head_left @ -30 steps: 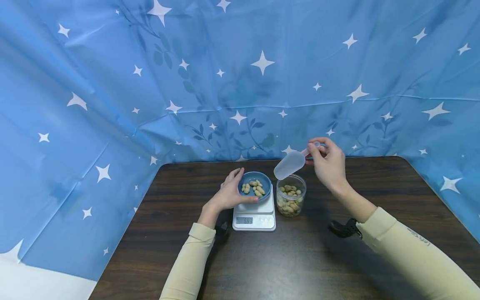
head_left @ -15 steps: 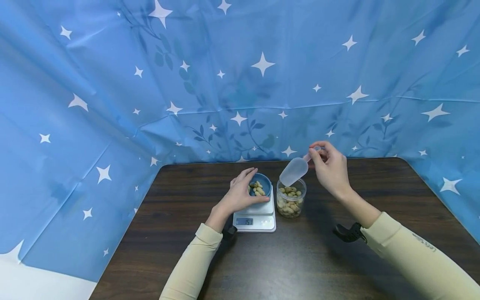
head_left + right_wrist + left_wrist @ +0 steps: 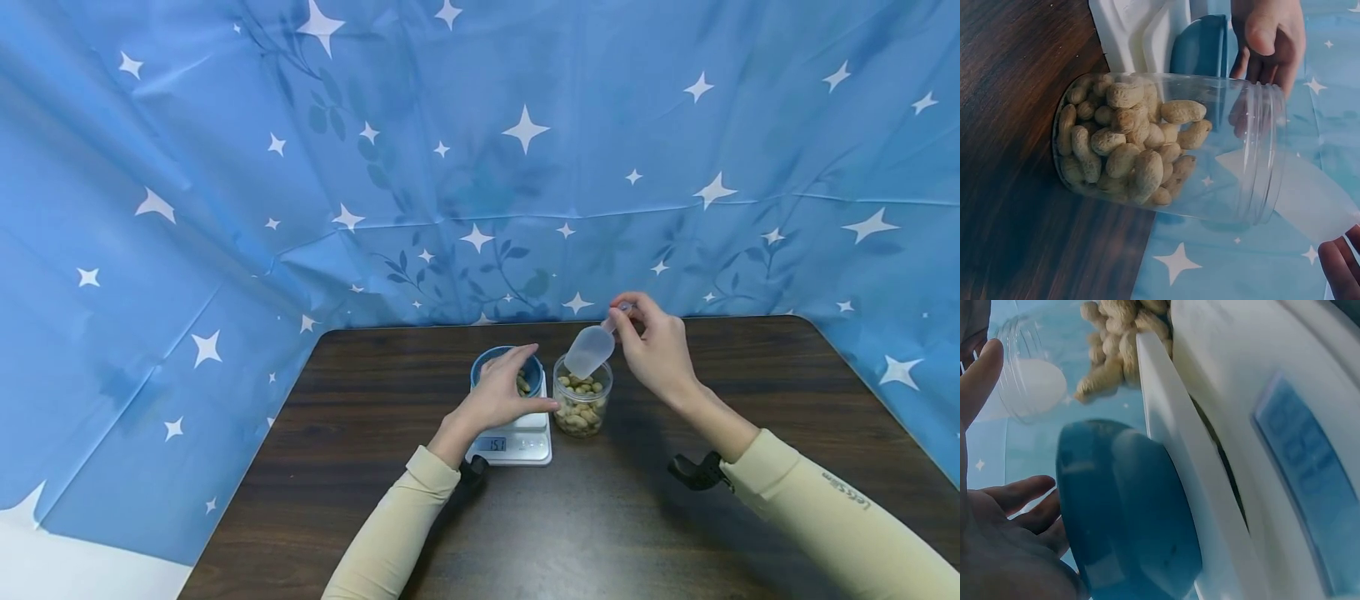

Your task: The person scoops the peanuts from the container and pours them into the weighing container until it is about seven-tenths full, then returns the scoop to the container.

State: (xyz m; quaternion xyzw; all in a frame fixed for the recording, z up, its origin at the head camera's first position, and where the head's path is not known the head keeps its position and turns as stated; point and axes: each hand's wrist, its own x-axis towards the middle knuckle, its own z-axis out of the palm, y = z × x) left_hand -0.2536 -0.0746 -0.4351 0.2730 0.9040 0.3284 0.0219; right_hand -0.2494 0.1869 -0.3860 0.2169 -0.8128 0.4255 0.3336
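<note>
My right hand pinches the handle of a translucent plastic scoop. The scoop tilts down, its tip inside the mouth of a clear jar part filled with peanuts. Fingers apart, my left hand hovers above a blue bowl, its thumb and fingertips reaching toward the jar without touching it. In the left wrist view the hand grips nothing. The bowl stands on a white kitchen scale with a lit display. Peanuts show in the bowl, mostly covered by the left hand.
A dark wooden table carries the scale and jar, which stand close side by side. Behind its far edge hangs a blue cloth with white stars. Black wrist straps sit near the sleeve cuffs.
My left hand has let go of the bowl and moved right, toward the jar. The right hand has lowered the scoop into the jar's mouth. The scale's reading has changed.
</note>
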